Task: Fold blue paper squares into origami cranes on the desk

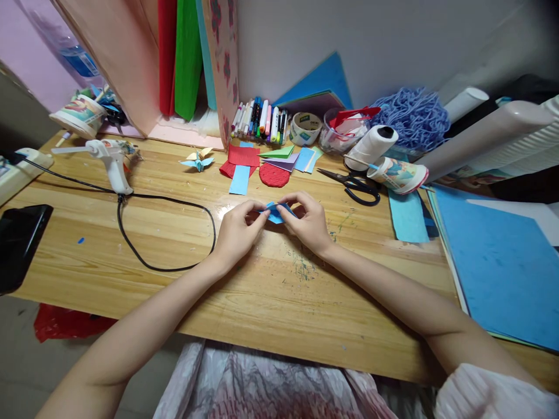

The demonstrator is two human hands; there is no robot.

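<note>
A small folded piece of blue paper (275, 216) is held between both hands, just above the middle of the wooden table (271, 302). My left hand (241, 231) pinches its left side between thumb and fingers. On the right side, my right hand (308, 222) grips it the same way, fingers curled. Parts of the paper are hidden behind my fingertips. Beyond the hands lie a red round paper piece (274, 174), a light blue paper strip (240, 180) on red paper (243, 156), and folded green paper (279, 152). Two folded paper cranes (198, 162) stand farther left.
Black-handled scissors (353, 185) lie right of the paper pieces. A white glue gun (109, 163) stands at left, its black cable (166, 269) looping near my left forearm. Markers (262, 119), tape (305, 127) and blue yarn (410, 119) line the back. Blue sheets (502, 262) cover the right.
</note>
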